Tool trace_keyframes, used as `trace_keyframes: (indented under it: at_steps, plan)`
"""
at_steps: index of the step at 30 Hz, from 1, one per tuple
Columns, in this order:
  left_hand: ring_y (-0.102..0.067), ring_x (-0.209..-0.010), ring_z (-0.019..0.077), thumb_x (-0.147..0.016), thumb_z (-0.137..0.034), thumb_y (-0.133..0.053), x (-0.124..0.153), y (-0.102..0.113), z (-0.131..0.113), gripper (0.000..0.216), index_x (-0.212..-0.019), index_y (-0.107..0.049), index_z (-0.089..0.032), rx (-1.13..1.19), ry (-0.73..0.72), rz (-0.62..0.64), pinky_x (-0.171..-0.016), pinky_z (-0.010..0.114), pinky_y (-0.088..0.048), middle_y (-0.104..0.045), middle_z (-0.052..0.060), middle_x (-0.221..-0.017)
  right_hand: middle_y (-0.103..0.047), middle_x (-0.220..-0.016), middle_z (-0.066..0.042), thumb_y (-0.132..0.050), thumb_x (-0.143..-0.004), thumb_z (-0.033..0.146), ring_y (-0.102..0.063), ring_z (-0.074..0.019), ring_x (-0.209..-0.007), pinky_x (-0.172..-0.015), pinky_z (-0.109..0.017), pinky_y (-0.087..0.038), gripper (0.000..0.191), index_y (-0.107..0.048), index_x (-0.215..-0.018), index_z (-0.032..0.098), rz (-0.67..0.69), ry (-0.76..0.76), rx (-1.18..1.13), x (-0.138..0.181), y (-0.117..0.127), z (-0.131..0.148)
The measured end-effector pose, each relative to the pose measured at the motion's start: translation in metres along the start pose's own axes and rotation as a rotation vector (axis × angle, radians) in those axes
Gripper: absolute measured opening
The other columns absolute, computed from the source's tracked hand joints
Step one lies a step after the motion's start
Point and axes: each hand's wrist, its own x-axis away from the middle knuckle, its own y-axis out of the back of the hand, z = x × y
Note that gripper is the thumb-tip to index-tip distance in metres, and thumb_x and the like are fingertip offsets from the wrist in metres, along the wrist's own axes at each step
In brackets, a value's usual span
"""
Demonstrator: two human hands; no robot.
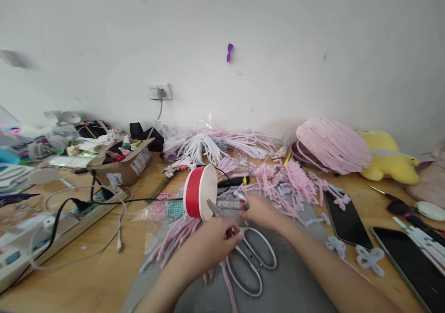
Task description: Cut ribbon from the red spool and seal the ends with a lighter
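Note:
My left hand [220, 234] is over the scissors [255, 259], its fingers curled together in a pinch; what they hold, if anything, is hidden. The scissors lie on a grey mat [292, 276], white handles toward me. Just beyond, my right hand [259, 208] is closed, and a small silvery-white thing with a bit of red [239, 196] shows at its fingertips, too small to name. Left of the hands stands a spool of red ribbon [193, 192] on its edge. Pink and lilac fuzzy stems [177, 239] lie beside it, and one pink stem [227, 285] runs below my left hand.
A cardboard box [121, 167] and a power strip [62, 239] with cables are at left. Bundles of fuzzy stems [201, 146] line the wall. Two phones [347, 220], small fuzzy flowers [370, 259] and a yellow plush toy [387, 157] are at right.

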Motion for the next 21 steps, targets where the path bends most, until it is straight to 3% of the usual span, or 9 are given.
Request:
trace_keyframes:
  at_steps: [4,8,12,16,21]
  plan:
    - [-0.055,-0.072,0.019,-0.078,-0.033,-0.043,-0.031,-0.006,-0.001,0.025,-0.088,-0.059,-0.017,0.15,0.004,-0.235,-0.064,0.027,-0.037,-0.063,0.006,-0.08,-0.045,-0.046,0.005,-0.061,-0.058,0.024,-0.04,-0.0093,-0.044,-0.045,-0.022,-0.028,0.016,-0.045,-0.056,0.018,-0.17,0.016,-0.496,-0.011,0.012,0.009]
    - [-0.055,-0.074,0.0185,-0.078,-0.034,-0.042,-0.059,-0.007,0.001,0.025,-0.081,-0.059,-0.017,0.36,-0.05,-0.378,-0.068,0.027,-0.037,-0.062,0.005,-0.08,-0.042,-0.042,0.007,-0.064,-0.056,0.032,-0.036,-0.0076,-0.038,-0.04,-0.021,-0.027,0.026,-0.042,-0.058,0.019,-0.216,0.037,-0.8,-0.02,0.013,0.022]
    - [-0.05,-0.058,0.0137,-0.07,-0.041,-0.05,-0.077,-0.013,0.012,0.026,-0.06,-0.054,-0.017,0.786,0.019,-0.438,-0.059,0.025,-0.037,-0.055,0.0,-0.057,-0.043,-0.044,0.008,-0.067,-0.053,0.031,-0.036,-0.0066,-0.038,-0.039,-0.021,-0.028,0.029,-0.042,-0.058,0.019,-0.274,0.017,-0.867,-0.026,0.002,0.022]
    - [-0.047,-0.051,0.0102,-0.06,-0.045,-0.06,-0.081,-0.029,0.023,0.031,-0.059,-0.057,-0.014,1.168,0.127,-0.394,-0.054,0.023,-0.036,-0.054,-0.001,-0.055,-0.046,-0.045,0.006,-0.068,-0.053,0.037,-0.038,-0.0073,-0.039,-0.039,-0.021,-0.029,0.03,-0.046,-0.059,0.018,-0.235,-0.019,-0.828,-0.031,-0.005,0.014]
    - [-0.045,-0.052,0.0078,-0.057,-0.042,-0.066,-0.078,-0.038,0.026,0.032,-0.067,-0.064,-0.012,1.319,0.142,-0.47,-0.054,0.021,-0.035,-0.053,-0.001,-0.057,-0.044,-0.041,0.001,-0.031,-0.073,0.063,-0.034,-0.0071,-0.032,-0.031,-0.019,-0.02,0.052,-0.047,-0.053,0.018,-0.071,-0.266,-0.894,-0.033,-0.005,0.004]
